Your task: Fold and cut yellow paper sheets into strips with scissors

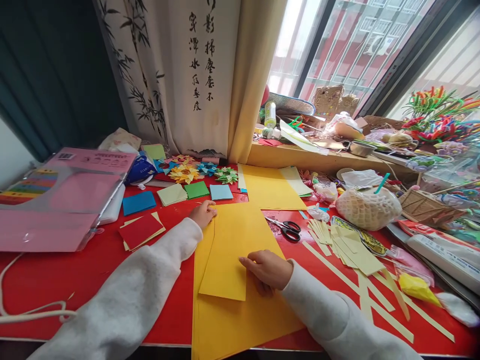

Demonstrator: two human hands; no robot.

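A smaller or folded piece of yellow paper (228,250) lies over a larger yellow sheet (273,320) at the table's front edge. Whether the two are joined at the top I cannot tell. My left hand (203,214) is closed at the upper left edge of the top piece. Its right edge, lower down, is between the fingers of my right hand (269,271), the index finger resting on top and the other fingers curled below. Black-handled scissors (289,231) lie just right of the sheet, blades partly hidden.
More yellow sheets (270,186) lie behind. Left are red squares (141,231), blue squares (138,202) and a pink paper pack (71,200). Folded paper stars (185,172) sit at the back. Cream paper pieces (356,250), strips (390,315) and a netted round object (369,207) crowd the right.
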